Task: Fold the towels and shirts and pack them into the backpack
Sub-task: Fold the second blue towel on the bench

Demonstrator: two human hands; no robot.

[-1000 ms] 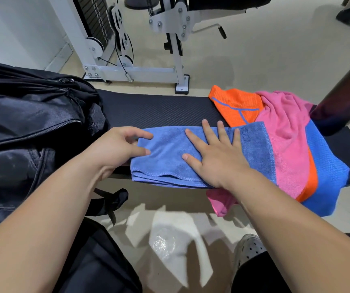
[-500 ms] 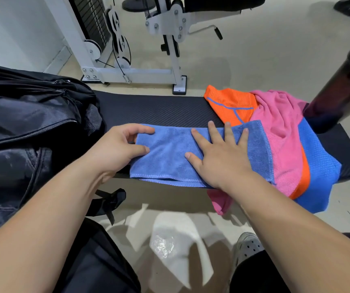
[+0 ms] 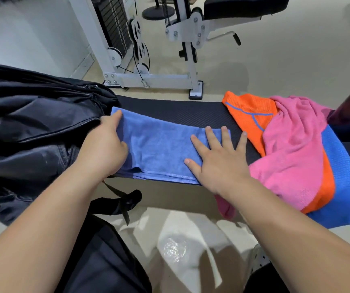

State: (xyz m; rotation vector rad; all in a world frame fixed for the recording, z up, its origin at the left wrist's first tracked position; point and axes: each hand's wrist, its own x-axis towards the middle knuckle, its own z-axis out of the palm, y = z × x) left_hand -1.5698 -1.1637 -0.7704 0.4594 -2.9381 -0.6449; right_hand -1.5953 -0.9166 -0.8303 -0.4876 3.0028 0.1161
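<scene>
Blue towel [image 3: 165, 144] now nearer backpack [image 3: 32, 123]

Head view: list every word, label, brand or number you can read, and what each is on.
None can be read.
blue towel: no label or print shows.
backpack: no brand shows.
weight machine: no numbers legible on its plates.
orange shirt: only blue piping, no print.

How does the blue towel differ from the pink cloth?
The blue towel lies folded flat; the pink cloth is crumpled. The left hand grips the towel and the right hand presses it; neither holds the pink cloth. The towel lies on the bench; the pink cloth over an orange shirt. Both are fabric.
</scene>
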